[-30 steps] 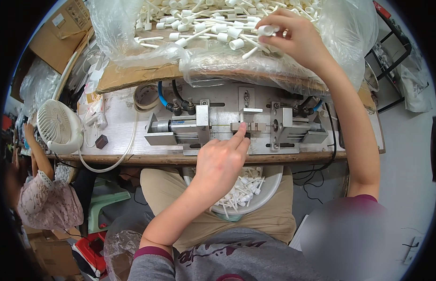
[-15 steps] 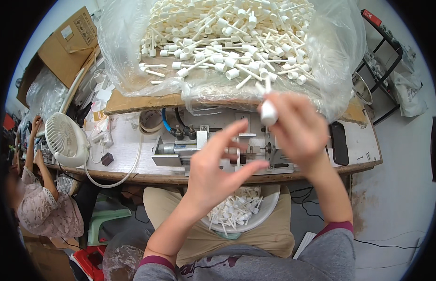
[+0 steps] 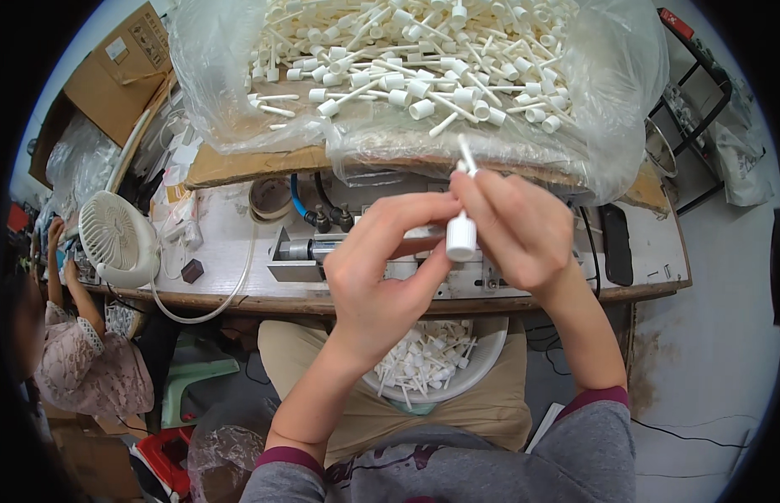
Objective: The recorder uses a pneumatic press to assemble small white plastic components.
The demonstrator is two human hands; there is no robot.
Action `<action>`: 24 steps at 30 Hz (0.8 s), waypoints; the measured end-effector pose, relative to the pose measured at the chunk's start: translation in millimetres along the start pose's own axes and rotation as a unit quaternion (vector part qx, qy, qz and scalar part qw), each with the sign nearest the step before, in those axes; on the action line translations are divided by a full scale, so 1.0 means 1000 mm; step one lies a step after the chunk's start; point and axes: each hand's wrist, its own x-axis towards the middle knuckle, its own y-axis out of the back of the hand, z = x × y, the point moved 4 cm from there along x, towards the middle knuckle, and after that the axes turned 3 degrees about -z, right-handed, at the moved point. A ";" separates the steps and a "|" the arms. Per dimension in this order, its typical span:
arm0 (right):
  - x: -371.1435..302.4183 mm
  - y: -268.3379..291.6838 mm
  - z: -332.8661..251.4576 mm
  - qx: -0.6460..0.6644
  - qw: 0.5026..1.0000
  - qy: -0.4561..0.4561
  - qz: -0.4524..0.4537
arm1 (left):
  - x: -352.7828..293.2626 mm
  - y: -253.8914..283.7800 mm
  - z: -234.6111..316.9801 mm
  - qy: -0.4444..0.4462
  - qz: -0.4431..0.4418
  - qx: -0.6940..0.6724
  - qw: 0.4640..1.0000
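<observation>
A white ribbed screw cap with a thin rod (image 3: 461, 240) is held between my two hands, above the bench edge, with its wide end toward me. My right hand (image 3: 517, 230) closes its fingers on it from the right; a white rod tip sticks out above them. From the left, the curled thumb and forefinger of my left hand (image 3: 384, 256) touch the cap and its stem. Whether one or two pieces are in the fingers is partly hidden. Below the hands, a metal fixture (image 3: 298, 264) on the bench is largely covered by them.
A plastic-lined heap of white rod caps (image 3: 390, 63) lies beyond the hands. A white bowl (image 3: 487, 359) of similar pieces rests between my thighs. A fan (image 3: 113, 235) and tape roll (image 3: 271, 201) stand left, a black phone (image 3: 616, 245) right. Another person (image 3: 92, 360) sits far left.
My right hand has come down and left with the cap. My left hand, spread apart before, has moved in to meet it, its thumb and forefinger now at the cap.
</observation>
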 end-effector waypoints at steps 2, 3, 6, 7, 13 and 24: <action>0.001 0.004 0.003 -0.034 0.999 -0.015 0.006 | 0.004 -0.002 0.009 -0.002 -0.035 -0.024 0.999; 0.000 0.003 0.005 -0.049 0.999 0.004 0.013 | 0.003 -0.001 0.012 0.022 -0.061 -0.022 0.998; -0.002 0.000 0.004 -0.024 0.999 0.014 0.019 | -0.007 0.003 0.006 0.037 -0.042 -0.035 0.998; -0.005 0.001 0.008 -0.037 0.999 0.001 0.028 | -0.009 0.005 0.007 0.027 -0.040 0.000 0.999; -0.020 -0.001 0.065 -0.108 0.964 -0.242 -0.034 | -0.052 -0.003 -0.005 -0.010 -0.168 0.308 0.936; -0.054 0.008 0.112 0.208 0.805 -0.489 -0.264 | -0.056 -0.017 -0.031 0.020 -0.227 0.405 0.886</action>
